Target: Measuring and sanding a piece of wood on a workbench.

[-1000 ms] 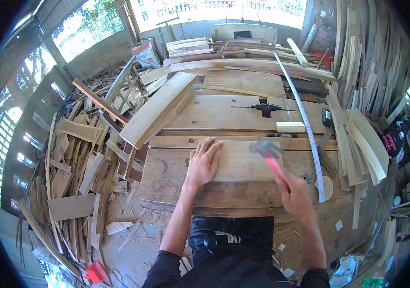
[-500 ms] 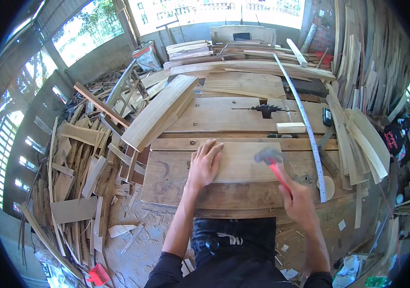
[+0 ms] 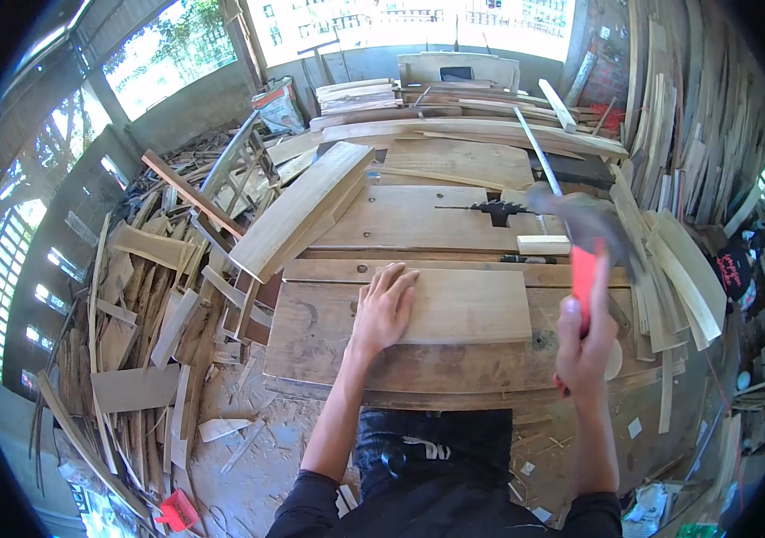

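Observation:
My left hand [image 3: 382, 309] lies open, fingers slightly spread, on a pale flat board [image 3: 476, 305] on the wooden workbench [image 3: 311, 359]. My right hand [image 3: 587, 359] grips a hammer by its red handle [image 3: 588, 278], raised above the board's right end; the metal head is blurred by motion. Past the board are a small pale wood block [image 3: 542, 246] and a toothed saw blade [image 3: 472, 206] in the bench top. A long metal straightedge [image 3: 535, 143] lies at the right, partly hidden by the hammer.
Angled planks [image 3: 302, 206] rest at the bench's left. Stacked boards [image 3: 355, 94] line the back. Scrap wood [image 3: 145, 332] is heaped at left, near a red dustpan [image 3: 178, 509]. Long strips [image 3: 678, 287] lie along the right, with more leaning on the wall.
My right hand has lifted the hammer and swung it to the right, its handle more upright. My left hand stays in much the same place on the board.

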Demonstrator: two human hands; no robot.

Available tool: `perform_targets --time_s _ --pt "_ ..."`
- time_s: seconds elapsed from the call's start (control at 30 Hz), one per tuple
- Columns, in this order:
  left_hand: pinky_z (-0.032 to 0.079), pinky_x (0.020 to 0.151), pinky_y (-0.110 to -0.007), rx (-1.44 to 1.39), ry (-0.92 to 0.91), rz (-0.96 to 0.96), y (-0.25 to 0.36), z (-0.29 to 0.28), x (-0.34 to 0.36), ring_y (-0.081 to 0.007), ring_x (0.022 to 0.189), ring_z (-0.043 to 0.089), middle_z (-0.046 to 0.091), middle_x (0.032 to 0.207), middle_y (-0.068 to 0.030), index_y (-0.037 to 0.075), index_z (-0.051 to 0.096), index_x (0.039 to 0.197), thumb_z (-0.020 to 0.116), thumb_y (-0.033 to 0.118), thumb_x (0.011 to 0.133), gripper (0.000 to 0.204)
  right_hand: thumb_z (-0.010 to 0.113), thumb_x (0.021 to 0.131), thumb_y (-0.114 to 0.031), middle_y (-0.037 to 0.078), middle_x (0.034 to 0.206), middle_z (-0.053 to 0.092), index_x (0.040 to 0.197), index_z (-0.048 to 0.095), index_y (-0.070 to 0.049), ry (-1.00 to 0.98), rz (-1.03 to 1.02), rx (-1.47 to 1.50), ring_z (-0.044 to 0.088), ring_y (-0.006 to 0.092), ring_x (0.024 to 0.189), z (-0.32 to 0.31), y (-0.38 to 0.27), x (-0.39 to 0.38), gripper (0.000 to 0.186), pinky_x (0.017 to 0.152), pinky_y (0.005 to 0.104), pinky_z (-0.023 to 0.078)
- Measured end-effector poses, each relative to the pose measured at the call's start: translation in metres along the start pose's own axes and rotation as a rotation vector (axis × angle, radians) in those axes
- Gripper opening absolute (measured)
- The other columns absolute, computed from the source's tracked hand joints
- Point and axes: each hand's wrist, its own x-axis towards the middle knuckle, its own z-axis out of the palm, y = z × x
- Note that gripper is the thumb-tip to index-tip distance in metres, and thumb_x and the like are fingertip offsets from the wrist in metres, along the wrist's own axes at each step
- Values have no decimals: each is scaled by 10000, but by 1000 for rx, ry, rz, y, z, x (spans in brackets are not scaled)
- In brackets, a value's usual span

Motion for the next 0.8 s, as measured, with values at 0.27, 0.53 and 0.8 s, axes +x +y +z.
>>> perform_targets --time_s 0.27,0.53,0.8 --pt "446 1108 -526 -11 17 13 -5 4 -1 -359 1424 527 592 1480 -160 130 669 1396 593 234 1061 359 596 1050 -96 308 1058 700 1647 439 -231 -526 148 7 666 534 969 51 26 -23 631 846 566 533" --pt "445 1105 -526 1 18 22 -6 3 -2 -360 1417 531 593 1478 -162 129 670 1391 593 244 1063 356 566 1079 -65 286 1155 735 1583 506 -15 -88 -75 21 734 353 937 14 -16 30 510 851 418 554" --pt "449 1097 -529 -12 37 15 -5 3 -1 -357 1419 532 593 1478 -155 138 675 1383 595 243 1062 347 575 1071 -116 302 1078 727 1606 498 -129 -297 53 -80 725 469 937 33 9 21 541 804 520 549"
